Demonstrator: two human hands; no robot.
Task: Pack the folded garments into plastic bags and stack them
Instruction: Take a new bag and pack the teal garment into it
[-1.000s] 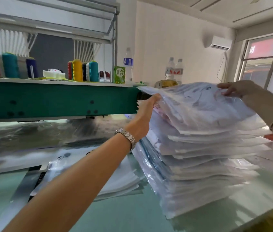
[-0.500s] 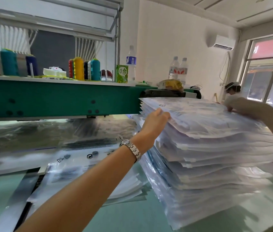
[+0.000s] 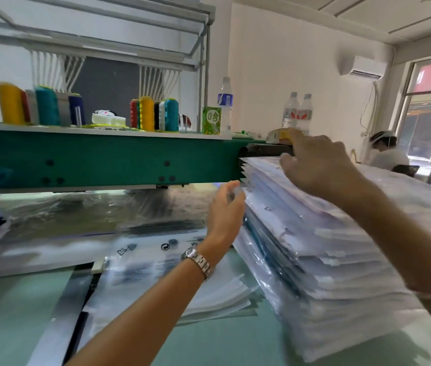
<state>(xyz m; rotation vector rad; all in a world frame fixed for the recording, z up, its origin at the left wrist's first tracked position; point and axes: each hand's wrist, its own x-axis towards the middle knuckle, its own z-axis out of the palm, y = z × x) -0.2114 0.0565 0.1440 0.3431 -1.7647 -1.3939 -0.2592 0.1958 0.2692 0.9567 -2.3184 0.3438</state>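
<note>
A worker squares a tall stack of bagged garments on a green table in a garment workshop. The left hand, a watch on its wrist, presses against the stack's left side, fingers loosely bent and blurred, gripping nothing that can be made out. The right hand lies on the top bag near the far left corner, fingers spread and slightly bent, also holding nothing. The stack stands at the right of the table, leaning slightly, just beside a flat pile of empty bags. Behind runs a green machine beam topped with thread cones, a carton and water bottles. A second person sits near the window.
</note>
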